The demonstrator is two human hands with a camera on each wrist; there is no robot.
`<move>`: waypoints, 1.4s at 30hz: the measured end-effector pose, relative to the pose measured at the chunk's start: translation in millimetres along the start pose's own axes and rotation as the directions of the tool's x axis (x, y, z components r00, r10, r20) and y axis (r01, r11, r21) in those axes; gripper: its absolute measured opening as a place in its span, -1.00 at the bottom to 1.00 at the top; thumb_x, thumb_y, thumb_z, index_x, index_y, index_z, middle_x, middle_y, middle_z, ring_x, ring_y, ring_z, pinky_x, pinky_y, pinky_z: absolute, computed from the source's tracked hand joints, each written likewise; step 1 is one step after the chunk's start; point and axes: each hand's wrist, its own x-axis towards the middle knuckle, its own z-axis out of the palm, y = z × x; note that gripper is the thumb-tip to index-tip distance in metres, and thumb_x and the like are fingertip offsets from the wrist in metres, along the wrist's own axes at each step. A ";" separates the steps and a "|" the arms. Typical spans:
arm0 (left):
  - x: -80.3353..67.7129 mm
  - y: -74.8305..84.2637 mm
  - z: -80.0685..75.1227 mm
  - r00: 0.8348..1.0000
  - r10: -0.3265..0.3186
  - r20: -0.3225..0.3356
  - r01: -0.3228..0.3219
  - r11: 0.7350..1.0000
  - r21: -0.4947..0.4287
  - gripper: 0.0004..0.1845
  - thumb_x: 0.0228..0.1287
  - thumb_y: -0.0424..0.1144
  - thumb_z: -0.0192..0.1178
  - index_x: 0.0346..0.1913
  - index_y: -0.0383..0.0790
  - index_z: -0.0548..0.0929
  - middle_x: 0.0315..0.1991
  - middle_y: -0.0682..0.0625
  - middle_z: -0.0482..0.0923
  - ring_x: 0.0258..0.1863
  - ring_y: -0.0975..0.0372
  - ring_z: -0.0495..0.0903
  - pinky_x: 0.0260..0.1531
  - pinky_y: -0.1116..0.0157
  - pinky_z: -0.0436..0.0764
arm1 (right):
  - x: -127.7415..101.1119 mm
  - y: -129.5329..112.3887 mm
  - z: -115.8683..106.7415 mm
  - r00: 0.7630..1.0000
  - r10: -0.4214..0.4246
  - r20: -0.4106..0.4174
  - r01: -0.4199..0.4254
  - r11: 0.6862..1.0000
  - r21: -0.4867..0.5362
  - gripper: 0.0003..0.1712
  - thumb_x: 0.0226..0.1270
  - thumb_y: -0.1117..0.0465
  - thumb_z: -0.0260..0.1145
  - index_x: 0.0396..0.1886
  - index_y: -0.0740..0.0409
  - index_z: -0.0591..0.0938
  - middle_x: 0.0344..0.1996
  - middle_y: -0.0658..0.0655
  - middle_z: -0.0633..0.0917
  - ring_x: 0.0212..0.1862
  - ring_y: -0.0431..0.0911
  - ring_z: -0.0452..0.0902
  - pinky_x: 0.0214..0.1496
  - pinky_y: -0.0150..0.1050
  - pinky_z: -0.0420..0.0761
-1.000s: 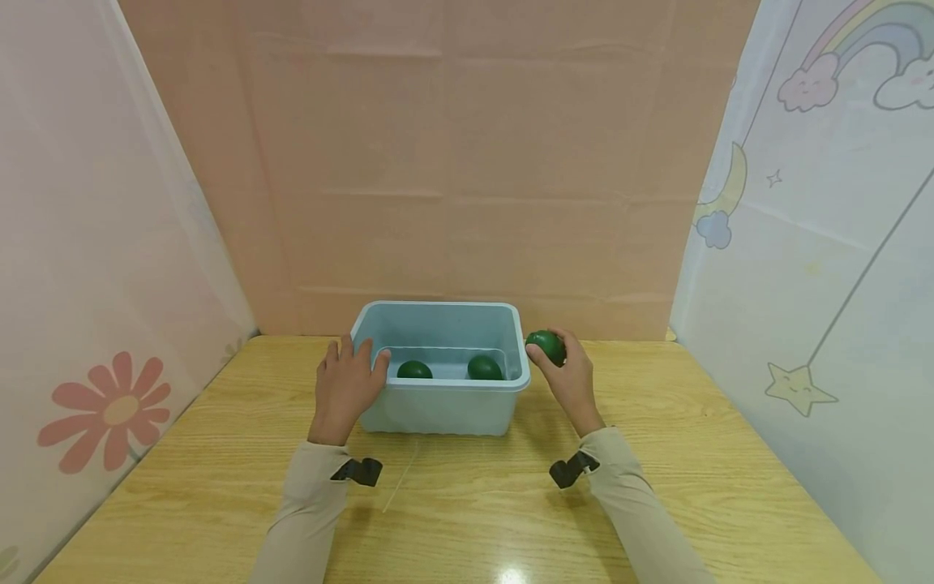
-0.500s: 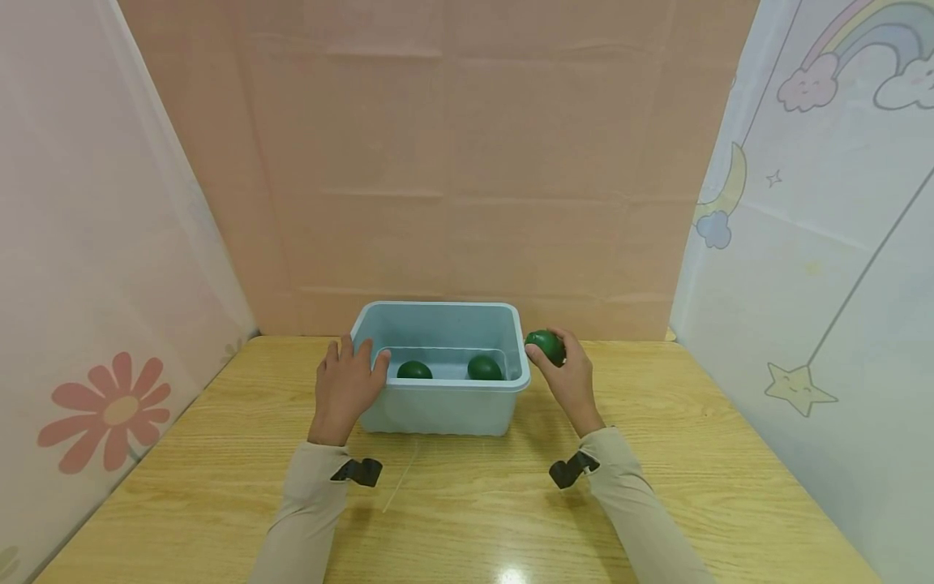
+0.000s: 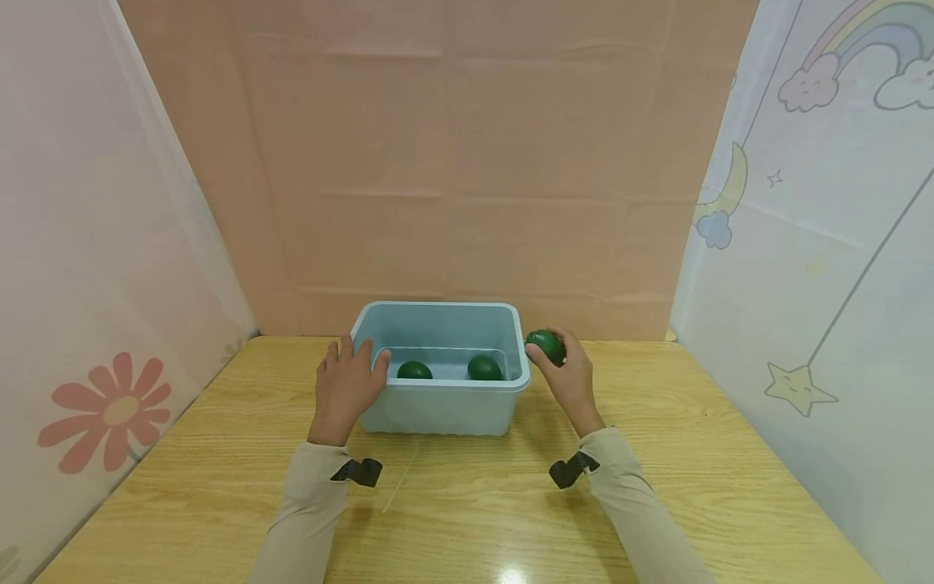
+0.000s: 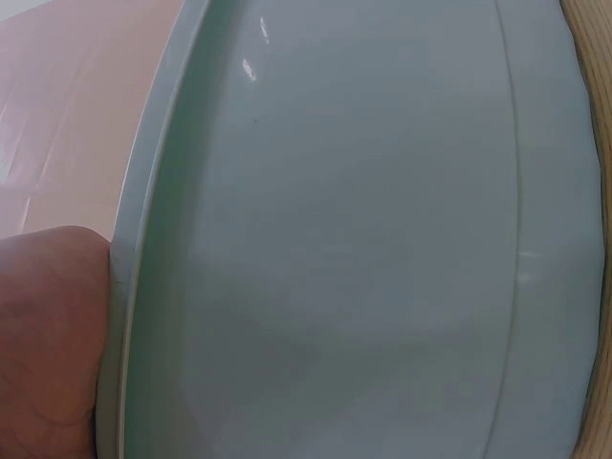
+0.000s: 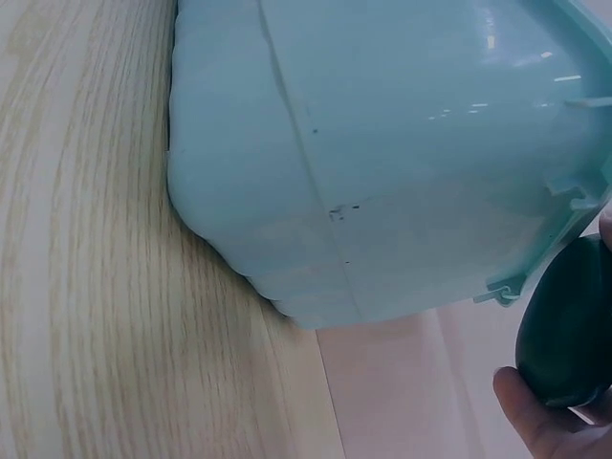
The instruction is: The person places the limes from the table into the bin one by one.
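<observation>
A light blue plastic bin (image 3: pixel 438 405) stands on the wooden table (image 3: pixel 467 503) near the back wall. Two dark green round fruits lie inside it, one at left (image 3: pixel 413 370) and one at right (image 3: pixel 485 367). My left hand (image 3: pixel 349 388) rests on the bin's left rim, thumb over the edge; the left wrist view shows the bin wall (image 4: pixel 363 249) close up. My right hand (image 3: pixel 565 373) holds a third green fruit (image 3: pixel 546 346) just outside the bin's right rim, also seen as the fruit (image 5: pixel 566 330) beside the bin (image 5: pixel 382 143).
Pink paper covers the back wall (image 3: pixel 467 162). A curtain with a flower print (image 3: pixel 102 414) closes the left side, one with stars and a rainbow (image 3: pixel 803 389) the right. Bare table lies in front of the bin.
</observation>
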 end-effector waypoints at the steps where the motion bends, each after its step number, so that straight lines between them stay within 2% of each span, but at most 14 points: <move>1: 0.0 0.0 0.0 1.000 -0.001 0.000 0.001 1.000 -0.001 -0.37 0.58 0.03 -0.15 0.41 -0.42 0.37 0.46 -0.49 0.08 0.45 -0.39 -0.02 0.30 -0.36 0.12 | -0.1 -0.3 0.0 1.000 0.000 0.000 0.000 1.000 0.000 -0.35 0.34 -0.05 0.41 0.28 0.21 0.49 0.11 0.26 0.58 0.02 0.12 0.53 -0.03 0.05 0.59; 19: 0.4 -0.6 0.2 1.000 0.007 -0.002 -0.007 1.000 -0.005 -0.37 0.58 0.02 -0.16 0.40 -0.44 0.38 0.45 -0.50 0.09 0.45 -0.40 -0.02 0.29 -0.36 0.13 | 0.6 -3.3 0.3 0.999 -0.036 -0.028 0.037 0.999 0.012 -0.37 0.33 -0.01 0.42 0.26 0.22 0.51 0.10 0.27 0.59 0.01 0.10 0.53 -0.06 0.05 0.60; 27: 0.4 -1.3 0.3 1.000 0.002 0.005 -0.002 1.000 -0.003 -0.38 0.59 0.03 -0.16 0.41 -0.43 0.37 0.45 -0.50 0.08 0.45 -0.39 -0.03 0.30 -0.36 0.12 | 1.3 -4.0 1.3 0.996 -0.074 -0.048 0.074 0.997 0.003 -0.39 0.33 0.03 0.42 0.27 0.23 0.51 0.08 0.26 0.60 -0.04 0.04 0.53 -0.13 -0.05 0.58; 42: -0.4 -0.4 -0.8 1.000 0.008 0.004 -0.008 1.000 -0.012 -0.37 0.58 0.03 -0.16 0.42 -0.42 0.36 0.46 -0.49 0.07 0.46 -0.39 -0.04 0.29 -0.36 0.13 | 1.9 -7.0 1.3 0.993 -0.094 -0.066 0.093 0.996 -0.016 -0.39 0.31 0.06 0.45 0.26 0.23 0.52 0.06 0.25 0.60 -0.07 0.00 0.50 -0.15 -0.15 0.56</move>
